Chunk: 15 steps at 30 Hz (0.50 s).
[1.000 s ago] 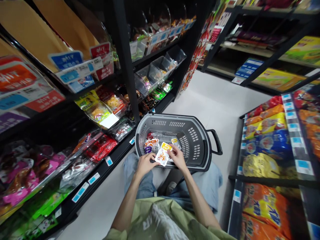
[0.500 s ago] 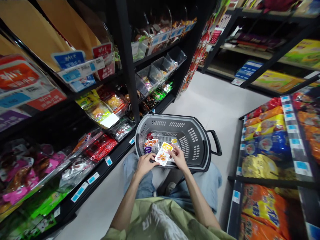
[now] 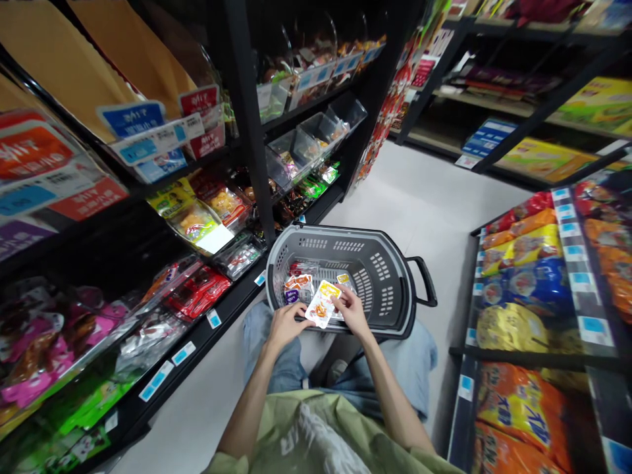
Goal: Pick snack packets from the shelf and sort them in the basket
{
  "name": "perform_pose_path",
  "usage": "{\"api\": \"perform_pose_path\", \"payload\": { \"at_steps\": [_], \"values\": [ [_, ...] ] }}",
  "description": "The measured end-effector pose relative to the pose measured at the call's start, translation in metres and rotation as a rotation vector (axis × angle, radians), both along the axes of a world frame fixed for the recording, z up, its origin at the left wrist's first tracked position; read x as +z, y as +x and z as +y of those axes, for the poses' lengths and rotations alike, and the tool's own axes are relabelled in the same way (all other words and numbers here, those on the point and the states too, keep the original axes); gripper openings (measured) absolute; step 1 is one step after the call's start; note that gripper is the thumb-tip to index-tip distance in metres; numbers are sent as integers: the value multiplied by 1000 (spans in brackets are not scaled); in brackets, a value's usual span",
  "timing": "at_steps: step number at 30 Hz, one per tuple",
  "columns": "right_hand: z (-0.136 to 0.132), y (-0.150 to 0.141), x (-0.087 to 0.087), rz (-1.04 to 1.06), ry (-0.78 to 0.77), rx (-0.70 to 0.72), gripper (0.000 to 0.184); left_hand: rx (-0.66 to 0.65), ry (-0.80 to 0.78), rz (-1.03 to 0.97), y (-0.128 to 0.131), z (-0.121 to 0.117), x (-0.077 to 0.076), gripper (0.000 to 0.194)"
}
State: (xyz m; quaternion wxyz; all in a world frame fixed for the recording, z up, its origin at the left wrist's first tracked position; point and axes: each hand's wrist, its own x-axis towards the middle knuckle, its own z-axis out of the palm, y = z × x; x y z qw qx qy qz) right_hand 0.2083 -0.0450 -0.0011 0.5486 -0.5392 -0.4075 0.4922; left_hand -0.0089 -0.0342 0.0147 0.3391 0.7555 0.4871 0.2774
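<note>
Between my two hands is a white and yellow snack packet, tilted above the near rim of a grey shopping basket. My left hand pinches the packet's lower left edge. On its right edge, the fingers of my right hand are closed around it. Inside the basket lie an orange and white packet, a purple-labelled packet and a red packet. Another yellow and white packet is partly hidden behind my right hand.
Black shelves of packaged snacks rise close on the left. A rack with orange bags stands on the right. The basket's black handle sticks out to the right, over the pale floor. More shelving is at the back.
Both hands keep the same hold on the packet, with hardly any movement. The whole view has shifted very slightly.
</note>
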Motion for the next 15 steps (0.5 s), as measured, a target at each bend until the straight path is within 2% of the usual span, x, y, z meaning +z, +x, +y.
{"api": "perform_pose_path", "payload": {
  "at_steps": [15],
  "values": [
    [1,1,-2,-10,-4,-4,48,8,-4,8,0,0,3,22]
  ]
}}
